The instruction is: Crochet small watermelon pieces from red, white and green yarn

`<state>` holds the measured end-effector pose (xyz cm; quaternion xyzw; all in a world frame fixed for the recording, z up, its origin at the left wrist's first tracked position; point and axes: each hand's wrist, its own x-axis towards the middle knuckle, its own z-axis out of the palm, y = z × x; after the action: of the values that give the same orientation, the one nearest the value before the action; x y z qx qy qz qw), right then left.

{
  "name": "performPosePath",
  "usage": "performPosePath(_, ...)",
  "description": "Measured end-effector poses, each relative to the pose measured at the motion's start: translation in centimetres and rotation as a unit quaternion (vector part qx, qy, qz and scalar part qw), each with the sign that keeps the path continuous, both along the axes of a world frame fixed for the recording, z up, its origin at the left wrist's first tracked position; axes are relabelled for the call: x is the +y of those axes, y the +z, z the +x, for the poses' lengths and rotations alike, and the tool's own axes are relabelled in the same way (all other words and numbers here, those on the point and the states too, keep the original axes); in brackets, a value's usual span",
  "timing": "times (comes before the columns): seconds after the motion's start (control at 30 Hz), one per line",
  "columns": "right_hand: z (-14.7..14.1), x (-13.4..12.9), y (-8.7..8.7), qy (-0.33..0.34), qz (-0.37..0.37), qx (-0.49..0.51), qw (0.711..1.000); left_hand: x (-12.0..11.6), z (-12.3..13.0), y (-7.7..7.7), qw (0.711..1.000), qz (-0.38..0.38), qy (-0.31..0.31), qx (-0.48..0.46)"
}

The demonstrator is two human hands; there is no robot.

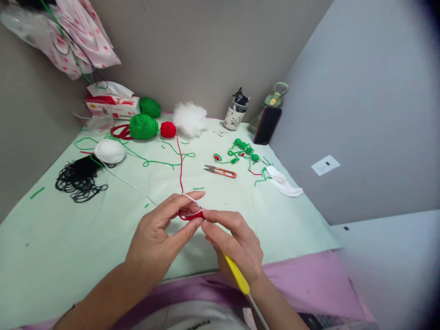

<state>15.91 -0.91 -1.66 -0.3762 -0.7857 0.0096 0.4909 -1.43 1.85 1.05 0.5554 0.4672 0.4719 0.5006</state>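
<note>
My left hand (156, 233) pinches a small piece of red crochet work (196, 214), with white yarn running over its index finger. In my right hand (237, 243) is a crochet hook with a yellow handle (237, 274); its tip meets the red piece between both hands. Red yarn (180, 169) leads from the work back to a red yarn ball (168, 129). White yarn stretches left to a white yarn ball (110, 151). The stitches themselves are mostly hidden by my fingers.
Orange thread snips (220, 172) lie beyond my hands. Small green crocheted pieces (248, 150) rest at right, near a phone (268, 126) leaning on a green bottle (277, 96). Green yarn balls (143, 126), white stuffing (190, 119), black yarn (80, 176) and a pen jar (235, 114) stand farther back.
</note>
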Motion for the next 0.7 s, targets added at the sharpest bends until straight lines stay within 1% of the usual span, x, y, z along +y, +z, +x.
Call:
performPosePath(0.07, 0.0, -0.1, -0.5, -0.008, -0.001, 0.011, 1.000, 0.0, 0.2, -0.1, 0.999, -0.025, 0.003, -0.028)
performPosePath(0.13, 0.1, -0.2, -1.0, -0.016, 0.001, 0.011, 1.000, 0.1, 0.3, -0.3, 0.992, -0.083, -0.028, -0.093)
performPosePath(0.2, 0.2, -0.2, -1.4, -0.013, 0.000, 0.013, 1.000, 0.2, 0.4, -0.5, 0.970, -0.152, -0.081, -0.171)
performPosePath(0.27, 0.4, -0.1, -1.5, 0.004, -0.010, 0.018, 1.000, 0.2, 0.4, -0.6, 0.943, -0.206, -0.124, -0.228)
performPosePath(0.33, 0.5, 0.1, -1.2, 0.025, -0.020, 0.045, 0.998, 0.3, 0.3, -0.6, 0.927, -0.242, -0.141, -0.250)
performPosePath(0.37, 0.6, 0.2, -0.9, 0.038, -0.030, 0.066, 0.997, 0.4, 0.2, -0.6, 0.924, -0.251, -0.139, -0.251)
performPosePath(0.43, 0.8, 0.4, -0.3, 0.064, -0.056, 0.124, 0.989, 0.5, 0.0, -0.5, 0.928, -0.252, -0.124, -0.244)
performPosePath(0.5, 1.0, 0.5, 0.2, 0.076, -0.095, 0.185, 0.975, 0.7, -0.2, -0.4, 0.939, -0.238, -0.108, -0.225)
performPosePath(0.57, 1.1, 0.6, 0.5, 0.082, -0.143, 0.250, 0.954, 0.8, -0.4, -0.3, 0.949, -0.221, -0.097, -0.201)
performPosePath(0.63, 1.1, 0.9, 0.6, 0.101, -0.194, 0.327, 0.919, 0.8, -0.5, -0.3, 0.956, -0.209, -0.089, -0.184)
performPosePath(0.7, 0.8, 1.1, 0.5, 0.138, -0.229, 0.387, 0.883, 0.7, -0.3, -0.6, 0.959, -0.196, -0.089, -0.182)
